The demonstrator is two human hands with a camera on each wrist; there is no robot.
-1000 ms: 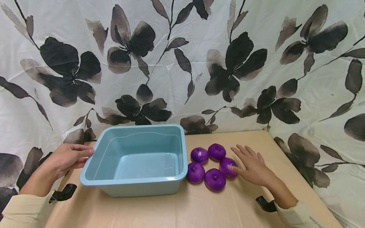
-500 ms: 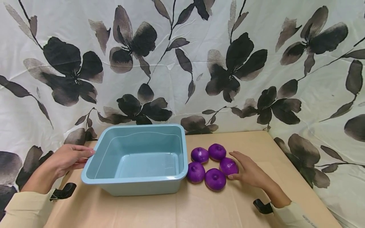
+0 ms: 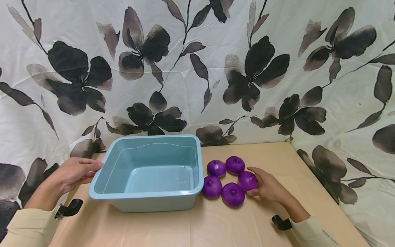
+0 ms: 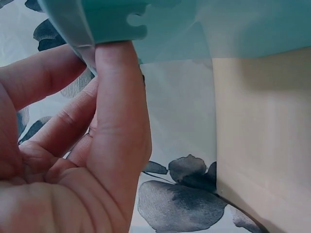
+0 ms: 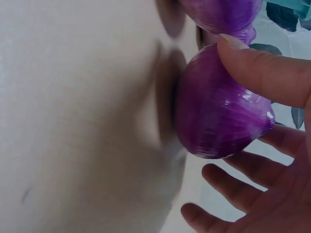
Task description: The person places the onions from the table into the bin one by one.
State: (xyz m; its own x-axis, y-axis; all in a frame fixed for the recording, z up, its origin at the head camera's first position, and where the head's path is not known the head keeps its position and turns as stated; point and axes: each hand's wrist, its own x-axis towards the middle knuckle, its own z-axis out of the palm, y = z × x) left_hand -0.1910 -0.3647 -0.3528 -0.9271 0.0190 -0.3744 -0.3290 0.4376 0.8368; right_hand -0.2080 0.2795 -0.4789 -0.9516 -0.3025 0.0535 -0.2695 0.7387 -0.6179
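A light blue plastic basin [image 3: 154, 204] stands on the table, with nothing inside. My left hand [image 3: 72, 174] pinches its left rim; the left wrist view shows the thumb [image 4: 119, 107] against the basin's rim [image 4: 70, 26]. Several shiny red onions lie in a ring right of the basin. Around the rightmost red onion [image 3: 248, 180], my right hand [image 3: 271, 186] has its thumb in front and index finger behind. Seen from the right wrist, the thumb [image 5: 265, 73] touches that onion's side, some other fingers are spread below, and the onion appears to rest on the table.
The nearest red onions [image 3: 232, 195] crowd against the held one, and another onion [image 3: 212, 187] sits close to the basin's right wall. The tan table [image 3: 222, 226] ends at a floral cloth [image 3: 191, 89] behind and on both sides.
My right hand has come down and left from above the rightmost onion, its fingers curving around it. The left hand stays at the rim; the basin and onions keep their places.
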